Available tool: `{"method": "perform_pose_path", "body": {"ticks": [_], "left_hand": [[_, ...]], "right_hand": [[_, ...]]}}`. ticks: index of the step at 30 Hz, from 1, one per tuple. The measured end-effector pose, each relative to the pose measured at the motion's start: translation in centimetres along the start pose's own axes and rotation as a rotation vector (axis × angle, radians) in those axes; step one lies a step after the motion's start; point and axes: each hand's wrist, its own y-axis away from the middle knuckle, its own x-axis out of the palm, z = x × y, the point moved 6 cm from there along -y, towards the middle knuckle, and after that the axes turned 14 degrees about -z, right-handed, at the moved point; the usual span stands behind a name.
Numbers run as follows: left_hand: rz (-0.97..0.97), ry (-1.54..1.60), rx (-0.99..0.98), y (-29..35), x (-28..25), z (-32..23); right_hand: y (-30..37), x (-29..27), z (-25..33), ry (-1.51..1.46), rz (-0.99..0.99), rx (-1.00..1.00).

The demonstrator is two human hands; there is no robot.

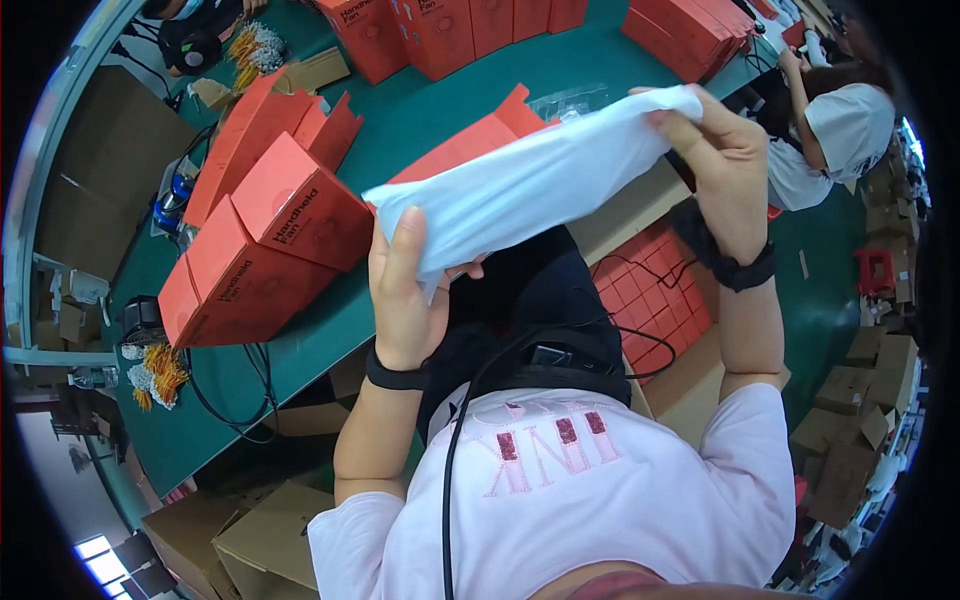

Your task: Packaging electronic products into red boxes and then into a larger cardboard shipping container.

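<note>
A long, pale white-blue soft pouch [530, 185] stretches between my two hands above the near edge of the table. My left hand [405, 280] grips its lower left end, thumb on the front and fingers behind. At the upper right end, my right hand [715, 140] pinches the pouch between thumb and fingers. Whatever may be inside the pouch is hidden. Behind it an orange-red carton [470, 145] with a raised flap lies on the green table [400, 105], partly covered.
Orange-red cartons [265, 245] stand at the left, with more [450, 35] along the far side. Below right, a cardboard box [655, 285] holds many small red boxes. Orange-and-white cord bundles [155, 375] and black cables [255, 395] lie at the left. A co-worker [840, 130] sits at far right.
</note>
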Motion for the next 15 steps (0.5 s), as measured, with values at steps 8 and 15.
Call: {"method": "perform_pose_path", "body": {"ticks": [8,15], "left_hand": [[-0.129,0.155,-0.144,0.1,-1.3,1.5],[-0.093,0.115,-0.098,0.0,-0.3,1.0]], "right_hand": [[0.3,-0.4,2.5,0.108,-0.122,-0.213],[1.1,1.1,3.7,-0.266,0.141,-0.183]]}}
